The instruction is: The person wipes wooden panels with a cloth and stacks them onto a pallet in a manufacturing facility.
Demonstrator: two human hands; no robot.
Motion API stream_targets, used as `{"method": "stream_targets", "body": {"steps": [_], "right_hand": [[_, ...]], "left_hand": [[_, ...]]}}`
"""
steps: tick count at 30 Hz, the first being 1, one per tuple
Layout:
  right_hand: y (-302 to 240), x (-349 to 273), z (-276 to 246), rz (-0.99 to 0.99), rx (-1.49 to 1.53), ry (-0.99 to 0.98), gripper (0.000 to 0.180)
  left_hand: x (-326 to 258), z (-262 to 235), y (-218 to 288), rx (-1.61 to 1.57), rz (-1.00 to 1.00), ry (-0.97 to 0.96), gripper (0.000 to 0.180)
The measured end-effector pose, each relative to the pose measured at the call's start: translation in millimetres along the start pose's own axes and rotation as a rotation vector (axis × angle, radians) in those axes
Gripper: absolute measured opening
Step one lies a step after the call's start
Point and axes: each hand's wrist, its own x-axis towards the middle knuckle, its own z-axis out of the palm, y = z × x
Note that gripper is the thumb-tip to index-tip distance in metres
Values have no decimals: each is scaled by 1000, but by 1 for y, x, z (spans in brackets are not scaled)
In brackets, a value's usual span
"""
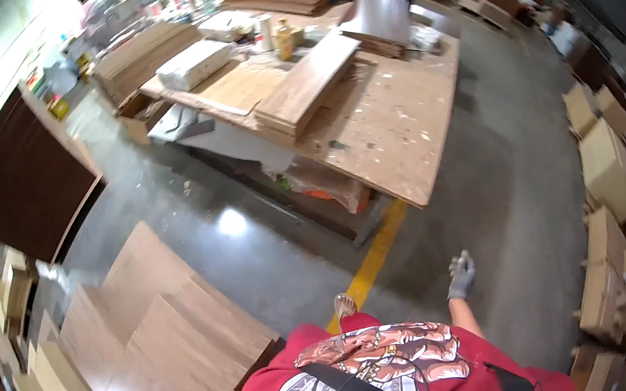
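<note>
Nearest the lens, the wearer's red printed shirt [373, 381] fills the lower edge. Beyond it lies the grey concrete floor [491, 193], crossed by a yellow floor line [374, 255]. Upper centre stands a paint-spattered workbench [394, 143] bearing a stack of wood boards [308, 83]. Lower left, flat brown panels [163, 331] lie spread on the floor, near the wearer. The right hand [462, 274], gloved in grey, hangs over bare floor, fingers loosely curled and holding nothing. The left hand is out of view. A foot [344, 304] shows just above the shirt. Probable hazard: a step leftward could catch the panel edges and cause a trip.
</note>
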Motion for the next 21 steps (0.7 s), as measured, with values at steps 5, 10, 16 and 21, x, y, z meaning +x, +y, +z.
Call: {"method": "stream_targets", "body": {"steps": [5,10,16,21], "right_hand": [[-69,95,185,-327,98,-126,30],[-111,106,345,-167,166,-396,29],[-117,109,460,126,112,-536,31],[-106,221,514,33,88,-516,40]], "left_hand": [[11,-5,48,-183,-4,83,29],[38,-29,105,-286,48,164,29],[102,-115,168,-195,258,399,30],[102,-171,430,-709,361,103,39]]}}
